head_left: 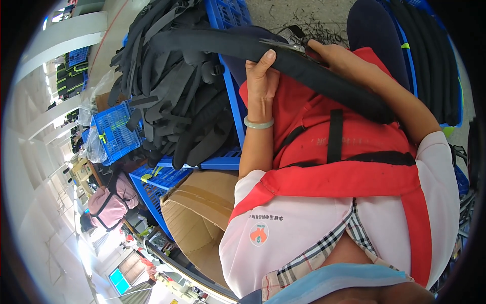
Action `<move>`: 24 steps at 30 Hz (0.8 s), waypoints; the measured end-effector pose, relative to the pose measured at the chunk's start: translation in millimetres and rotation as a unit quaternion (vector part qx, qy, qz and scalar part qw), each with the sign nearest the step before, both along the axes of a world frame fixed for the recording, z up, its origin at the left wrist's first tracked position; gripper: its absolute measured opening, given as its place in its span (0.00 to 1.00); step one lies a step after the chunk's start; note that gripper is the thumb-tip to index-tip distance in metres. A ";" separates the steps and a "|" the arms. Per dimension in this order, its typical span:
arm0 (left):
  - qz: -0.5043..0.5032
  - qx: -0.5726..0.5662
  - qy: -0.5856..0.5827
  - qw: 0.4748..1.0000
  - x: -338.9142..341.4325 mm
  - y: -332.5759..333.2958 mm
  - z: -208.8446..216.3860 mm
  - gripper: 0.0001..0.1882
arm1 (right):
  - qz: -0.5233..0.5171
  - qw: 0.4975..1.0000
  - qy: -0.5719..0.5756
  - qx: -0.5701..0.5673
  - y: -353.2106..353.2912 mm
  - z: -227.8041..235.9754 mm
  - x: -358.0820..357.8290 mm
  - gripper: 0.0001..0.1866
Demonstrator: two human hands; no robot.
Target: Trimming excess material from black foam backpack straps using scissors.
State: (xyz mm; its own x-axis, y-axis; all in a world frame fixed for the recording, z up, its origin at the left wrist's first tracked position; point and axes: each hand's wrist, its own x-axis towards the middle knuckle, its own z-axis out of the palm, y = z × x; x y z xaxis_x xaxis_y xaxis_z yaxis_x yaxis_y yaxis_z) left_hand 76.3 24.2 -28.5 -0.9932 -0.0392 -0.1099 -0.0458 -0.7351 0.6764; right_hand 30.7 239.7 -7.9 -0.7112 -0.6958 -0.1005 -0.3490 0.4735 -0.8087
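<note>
A long black padded strap (223, 42) lies across my lap, from the pile at the left to below my right forearm. My left hand (263, 76), with a pale bangle at its wrist, grips the strap near its middle, thumb pressed on top. Scissors with metal blades (283, 47) are in my right hand (336, 60), whose fingers are curled around the handles. The blades lie along the strap's far edge, close to my left thumb. Part of the handles is hidden by my fingers. Under the strap is my red apron (324, 137).
At the left, black straps (177, 96) are heaped at a blue crate (234, 101), with a cardboard box (202, 213) nearer. More straps (425, 55) fill a blue crate (459, 101) at the right. Black scraps (324, 33) litter the floor. A person in pink (114, 200) sits farther left.
</note>
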 end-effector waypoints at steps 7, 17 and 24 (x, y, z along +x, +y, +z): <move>-0.008 0.019 0.006 1.000 -4.0 5.2 2.5 0.15 | -0.033 0.995 0.001 -0.092 -4.1 -31.3 -0.7 0.16; -0.081 -0.114 -0.073 0.987 -31.8 26.4 -1.5 0.09 | 0.004 0.984 -0.157 -0.090 19.1 10.0 -19.7 0.24; -0.118 -0.173 -0.044 0.977 -35.8 40.7 1.2 0.17 | -0.357 0.744 -0.221 -0.520 90.7 18.9 -36.0 0.15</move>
